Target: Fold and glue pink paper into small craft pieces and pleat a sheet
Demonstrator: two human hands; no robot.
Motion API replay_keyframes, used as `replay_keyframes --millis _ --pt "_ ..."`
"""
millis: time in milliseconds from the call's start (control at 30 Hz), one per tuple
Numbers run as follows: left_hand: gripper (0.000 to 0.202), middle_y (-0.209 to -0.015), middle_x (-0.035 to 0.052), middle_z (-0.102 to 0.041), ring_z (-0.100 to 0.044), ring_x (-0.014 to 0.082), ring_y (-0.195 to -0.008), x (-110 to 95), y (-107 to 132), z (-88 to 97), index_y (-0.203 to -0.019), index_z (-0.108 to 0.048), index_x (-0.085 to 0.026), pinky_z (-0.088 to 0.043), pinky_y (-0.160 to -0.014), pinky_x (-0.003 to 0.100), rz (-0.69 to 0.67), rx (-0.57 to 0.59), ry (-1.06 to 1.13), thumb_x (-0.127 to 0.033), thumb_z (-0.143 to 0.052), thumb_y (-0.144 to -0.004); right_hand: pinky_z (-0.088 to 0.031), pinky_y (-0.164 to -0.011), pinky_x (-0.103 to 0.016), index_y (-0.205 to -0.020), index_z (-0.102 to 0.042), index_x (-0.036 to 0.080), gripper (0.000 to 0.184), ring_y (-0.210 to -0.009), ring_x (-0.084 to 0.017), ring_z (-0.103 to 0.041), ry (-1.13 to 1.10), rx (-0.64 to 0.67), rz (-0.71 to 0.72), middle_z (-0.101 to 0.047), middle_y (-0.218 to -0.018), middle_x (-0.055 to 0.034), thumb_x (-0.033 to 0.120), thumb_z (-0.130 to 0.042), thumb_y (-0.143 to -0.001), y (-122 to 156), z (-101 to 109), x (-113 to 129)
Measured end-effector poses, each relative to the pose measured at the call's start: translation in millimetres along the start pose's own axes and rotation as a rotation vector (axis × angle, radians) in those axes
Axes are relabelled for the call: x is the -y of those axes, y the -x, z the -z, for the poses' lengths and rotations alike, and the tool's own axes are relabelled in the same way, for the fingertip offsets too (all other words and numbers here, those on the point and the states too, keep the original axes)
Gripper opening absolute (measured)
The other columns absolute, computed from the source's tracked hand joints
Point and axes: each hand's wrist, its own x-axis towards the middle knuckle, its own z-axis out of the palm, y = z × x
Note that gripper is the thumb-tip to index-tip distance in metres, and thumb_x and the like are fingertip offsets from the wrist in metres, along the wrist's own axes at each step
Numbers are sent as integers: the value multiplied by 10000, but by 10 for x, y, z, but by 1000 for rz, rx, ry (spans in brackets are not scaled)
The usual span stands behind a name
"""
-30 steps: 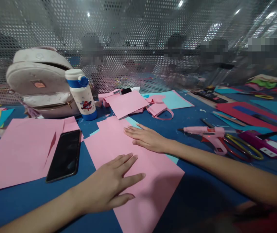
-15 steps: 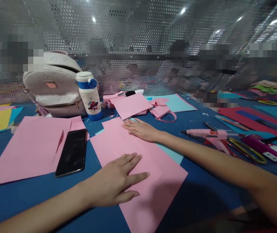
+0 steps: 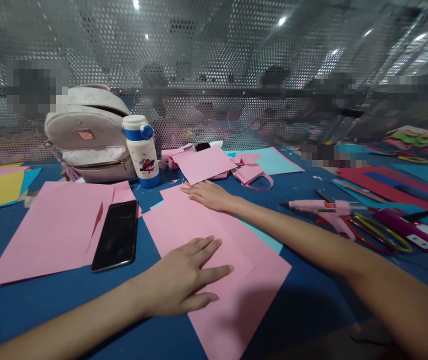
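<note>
My left hand (image 3: 183, 277) lies flat with fingers spread on a large pink sheet of paper (image 3: 232, 305). Farther up the same sheet, my right hand (image 3: 209, 195) rests with its palm down and fingers stretched out, close to its far end. Light blue paper (image 3: 264, 237) shows from under the pink sheet on the right. Just beyond my right hand's fingers is another pink piece of paper (image 3: 204, 164). A black smartphone (image 3: 116, 237) lies to the left of my left hand, partly over a folded pink sheet (image 3: 54, 230).
A white backpack (image 3: 89, 135) and a white-and-blue bottle (image 3: 142, 155) stand at the back left. At right lie a pink glue gun (image 3: 326, 209), yellow-handled scissors (image 3: 382, 232) and a purple device (image 3: 412, 230). A small pink paper bag (image 3: 249, 175) sits behind my right forearm. Perforated metal panel (image 3: 214, 50) behind.
My right hand has slid a little farther up and left along the pink sheet. My left hand stays pressed flat in nearly the same place. The view has shifted slightly.
</note>
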Motion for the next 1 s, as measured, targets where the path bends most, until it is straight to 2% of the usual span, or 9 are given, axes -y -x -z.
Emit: replay_keyframes --millis 267,400,633,767,1000 --pt "551 -1614 205 -255 -292 399 -1470 1 16 -16 -1497 -436 -225 -343 -1147 558 -3 -22 -7 -432 -515 -993 -187 -1214 -481 -1546 -342 170 548 -1509 -251 -235 -15 -41 8 -318 -1610 -125 393 -321 -1045 49 -105 77" --pt "547 -1606 212 -270 -310 409 -1460 -2 20 -17 -1492 -445 -218 -347 -1141 568 -4 -25 -10 -427 -517 -992 -204 -1217 -492 -1551 -317 130 578 -1506 -261 -247 -33 -28 8 -297 -1612 -150 385 -339 -1033 229 -69 148" --pt "541 -1607 209 -273 -316 400 -1459 -5 29 -23 -1496 -441 -218 -330 -1157 552 -6 -29 -19 -424 -505 -999 -202 -1235 -474 -1562 -301 182 547 -1507 -216 -244 -74 23 -1 -298 -1620 -98 360 -328 -1046 922 73 436" --pt "535 -1619 193 -245 -302 385 -1469 5 34 -45 -1493 -443 -216 -316 -1172 540 -19 -50 -5 -411 -511 -1000 -189 -1247 -483 -1564 -301 213 533 -1498 -211 -269 -150 6 3 -328 -1608 -81 364 -337 -1054 1337 125 630" --pt "550 -1623 186 -237 -295 386 -1471 5 31 -58 -1498 -435 -223 -322 -1167 551 -24 -61 -11 -412 -532 -991 -177 -1256 -481 -1590 -147 312 609 -1508 -216 -230 -174 79 -65 -229 -1638 -14 375 -400 -1039 1940 162 869"
